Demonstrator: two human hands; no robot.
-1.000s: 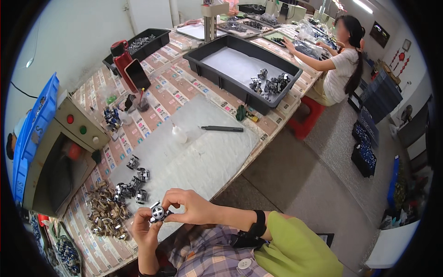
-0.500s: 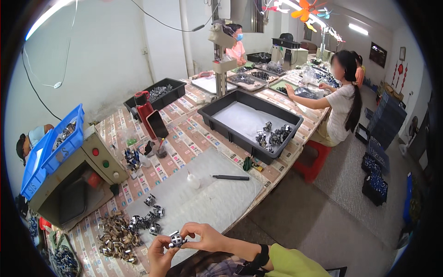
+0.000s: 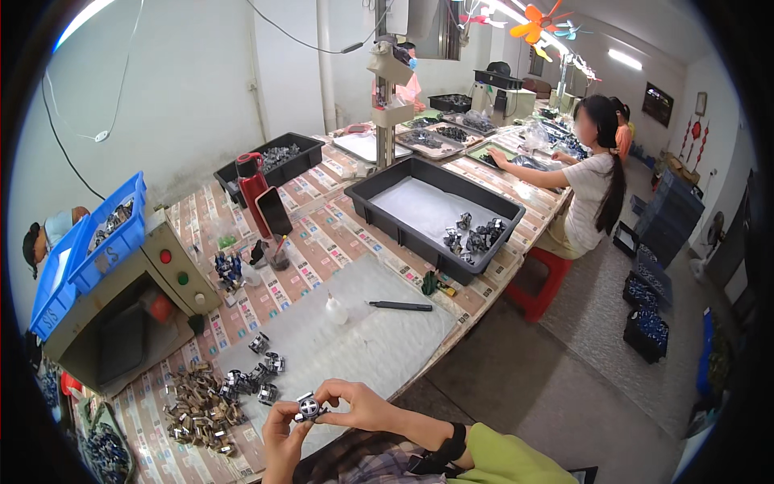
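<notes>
A small round black-and-silver part (image 3: 308, 406) with a cross-shaped silver face is held up over the near edge of the table. My left hand (image 3: 284, 436) pinches its left side between thumb and fingers. From the right, my right hand (image 3: 359, 405) grips the other side, index finger bent over and thumb beneath. Just beyond my left hand, several similar black-and-silver parts (image 3: 256, 379) lie on a pale sheet (image 3: 379, 347). A heap of brownish metal parts (image 3: 197, 411) sits to their left.
A white squeeze bottle (image 3: 335, 311) and a black pen-like tool (image 3: 401, 306) lie on the sheet. Beyond stands a black tray (image 3: 387, 230) with more parts. A beige machine (image 3: 181, 274) carrying blue bins (image 3: 109, 250) is at left. A co-worker (image 3: 592, 185) sits at the right side.
The view has shifted slightly. Both hands keep hold of the small round part, which looks tilted a little differently. The far person in pink is now more hidden behind the post.
</notes>
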